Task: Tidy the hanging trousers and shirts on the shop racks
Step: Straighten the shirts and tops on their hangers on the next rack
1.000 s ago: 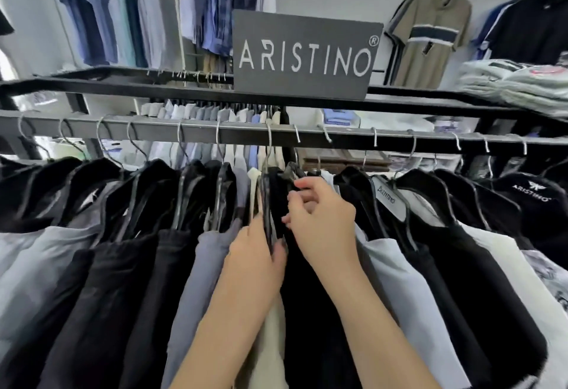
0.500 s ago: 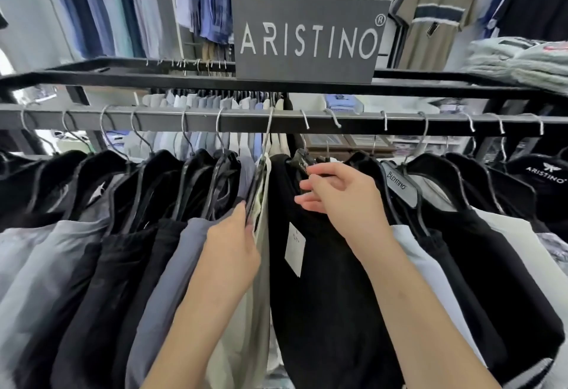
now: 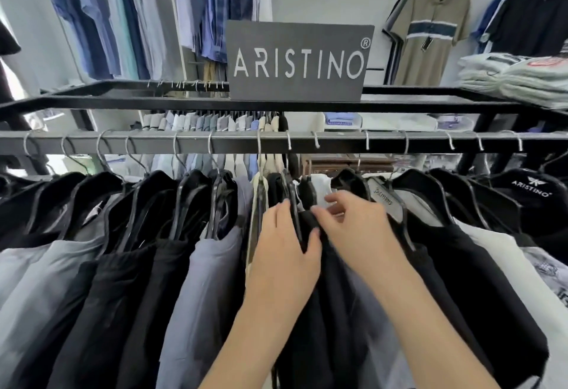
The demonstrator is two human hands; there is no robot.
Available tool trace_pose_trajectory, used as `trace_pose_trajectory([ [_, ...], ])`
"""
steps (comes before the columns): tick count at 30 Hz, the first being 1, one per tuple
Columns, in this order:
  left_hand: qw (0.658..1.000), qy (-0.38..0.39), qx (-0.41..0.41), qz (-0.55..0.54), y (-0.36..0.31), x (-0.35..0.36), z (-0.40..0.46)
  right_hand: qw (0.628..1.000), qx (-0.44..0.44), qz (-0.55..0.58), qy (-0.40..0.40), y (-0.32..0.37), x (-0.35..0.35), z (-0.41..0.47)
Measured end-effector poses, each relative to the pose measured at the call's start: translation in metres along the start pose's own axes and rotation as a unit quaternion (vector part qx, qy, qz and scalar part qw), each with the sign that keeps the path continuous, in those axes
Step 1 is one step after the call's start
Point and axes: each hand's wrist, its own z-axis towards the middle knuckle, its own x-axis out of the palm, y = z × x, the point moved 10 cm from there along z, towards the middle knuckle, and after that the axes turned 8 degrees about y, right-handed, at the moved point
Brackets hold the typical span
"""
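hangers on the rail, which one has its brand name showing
The grey hanger just right of the right hand: its shoulder is bare with lettering visible, while the other hangers are black and covered by garments.

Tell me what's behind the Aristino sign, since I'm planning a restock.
Behind the sign, hanging shirts and a striped polo show on the wall at either side; whatever is directly behind is covered.

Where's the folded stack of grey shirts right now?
Head view, far right: the folded grey shirts lie on the rack's black top frame, right of the ARISTINO sign.
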Motion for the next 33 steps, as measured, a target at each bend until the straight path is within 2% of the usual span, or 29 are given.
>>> trace_pose_trajectory([
  [2, 0.999, 0.043, -0.025, 0.005, 0.007, 0.014, 0.0, 1.0, -0.013, 0.01, 0.026, 0.004, 0.008, 0.002],
  [4, 0.998, 0.05, -0.038, 0.004, 0.012, 0.012, 0.001, 0.998, -0.012, 0.003, 0.055, 0.005, 0.013, 0.003],
  [9, 0.994, 0.063, -0.084, 0.04, 0.019, -0.004, 0.001, 0.987, -0.031, -0.135, 0.087, 0.007, 0.007, 0.008],
  [12, 0.984, 0.109, -0.129, 0.062, 0.026, -0.007, 0.002, 0.98, -0.028, -0.165, 0.112, -0.004, -0.006, 0.015],
  [15, 0.98, 0.126, -0.149, 0.03, 0.033, -0.009, 0.003, 0.976, -0.037, -0.171, 0.127, -0.014, -0.013, 0.017],
  [18, 0.981, 0.108, -0.158, -0.03, 0.038, -0.012, 0.001, 0.98, -0.056, -0.15, 0.122, -0.019, -0.017, 0.021],
  [20, 0.981, 0.09, -0.169, -0.03, 0.038, -0.015, 0.0, 0.98, -0.066, -0.149, 0.117, -0.019, -0.016, 0.023],
  [23, 0.98, 0.076, -0.176, 0.053, 0.03, -0.014, -0.001, 0.976, -0.093, -0.154, 0.122, -0.017, -0.014, 0.022],
  [26, 0.978, 0.038, -0.148, 0.142, 0.015, -0.014, -0.005, 0.97, -0.123, -0.169, 0.124, -0.014, -0.01, 0.021],
  [31, 0.974, 0.032, -0.164, 0.151, 0.004, -0.009, -0.002, 0.981, -0.118, -0.113, 0.108, -0.015, -0.02, 0.016],
  [33, 0.972, 0.026, -0.165, 0.164, 0.001, -0.01, 0.007, 0.982, -0.123, -0.124, 0.076, -0.011, -0.024, 0.008],
])
